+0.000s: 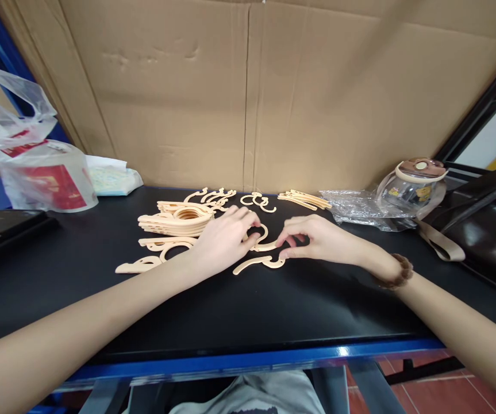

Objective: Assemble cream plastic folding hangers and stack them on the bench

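Observation:
Between my hands, just above the black tabletop, is a beige plastic hanger piece [266,247] with a curved, ring-like part. My left hand [228,238] has its fingers bent and its thumb against the near-left side of that piece; its grip is partly hidden. My right hand [319,238] pinches the right end between thumb and fingers. Just below lies a loose curved hanger arm [252,263] with a hook-shaped end. Left of my left hand, a stack of beige hanger pieces [172,224] lies flat, with single pieces [139,265] in front of it.
Small beige hooks [217,196] and more hooks [258,200] lie at the back, beside slim beige strips [303,199]. To the right are clear plastic wrapping [355,208], a drinking bottle [415,187] and a dark bag [489,224]. A bagged roll [53,178], tissue pack [114,177] and black phone-like object [6,227] stand left.

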`<action>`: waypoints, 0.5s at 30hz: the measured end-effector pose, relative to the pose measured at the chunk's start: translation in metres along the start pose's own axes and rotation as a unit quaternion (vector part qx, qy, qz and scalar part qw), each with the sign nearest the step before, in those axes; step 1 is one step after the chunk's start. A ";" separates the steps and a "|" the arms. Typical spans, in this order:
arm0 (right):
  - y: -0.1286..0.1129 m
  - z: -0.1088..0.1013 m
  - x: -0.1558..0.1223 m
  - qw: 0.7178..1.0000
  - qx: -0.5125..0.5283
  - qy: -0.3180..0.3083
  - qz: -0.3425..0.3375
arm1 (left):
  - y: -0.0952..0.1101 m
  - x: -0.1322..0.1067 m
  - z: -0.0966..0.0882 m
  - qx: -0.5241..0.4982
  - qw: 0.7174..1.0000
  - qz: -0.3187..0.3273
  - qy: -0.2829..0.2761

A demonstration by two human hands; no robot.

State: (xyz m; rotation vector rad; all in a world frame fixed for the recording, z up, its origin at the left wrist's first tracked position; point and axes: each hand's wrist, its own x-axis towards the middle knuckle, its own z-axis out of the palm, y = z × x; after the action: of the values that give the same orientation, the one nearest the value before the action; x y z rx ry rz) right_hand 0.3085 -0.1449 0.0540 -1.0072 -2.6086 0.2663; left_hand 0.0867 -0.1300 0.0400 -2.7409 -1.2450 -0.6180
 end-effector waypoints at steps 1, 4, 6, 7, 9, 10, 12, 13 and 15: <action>-0.001 -0.003 -0.001 0.999 0.013 -0.035 0.010 | 0.000 0.000 0.003 -0.021 0.999 0.044 -0.010; -0.002 -0.009 -0.005 0.992 0.051 -0.111 0.017 | -0.001 0.000 0.009 -0.078 0.989 0.100 -0.075; 0.000 -0.014 -0.008 0.988 0.063 -0.139 0.030 | -0.002 -0.001 0.009 -0.097 0.987 0.093 -0.091; 0.001 -0.018 -0.010 0.986 0.062 -0.149 0.046 | -0.003 -0.002 0.008 -0.102 0.987 0.085 -0.088; 0.004 -0.025 -0.014 0.982 0.049 -0.162 0.089 | -0.002 -0.003 0.005 -0.106 0.988 0.073 -0.080; 0.006 -0.028 -0.015 0.980 0.039 -0.163 0.111 | -0.002 -0.003 0.004 -0.106 0.989 0.066 -0.078; 0.011 -0.031 -0.018 0.977 0.014 -0.157 0.145 | 0.000 -0.004 0.001 -0.100 0.990 0.057 -0.079; 0.013 -0.032 -0.018 0.977 0.001 -0.153 0.152 | 0.000 -0.004 0.000 -0.096 0.991 0.056 -0.080; 0.019 -0.031 -0.018 0.977 -0.020 -0.145 0.152 | 0.002 -0.004 -0.001 -0.074 0.992 0.058 -0.080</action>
State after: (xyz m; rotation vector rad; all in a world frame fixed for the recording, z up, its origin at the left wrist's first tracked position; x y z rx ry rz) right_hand 0.3441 -0.1415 0.0729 -1.4839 -2.7123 0.4679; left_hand 0.0853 -0.1346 0.0391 -3.0137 -1.0990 -0.5066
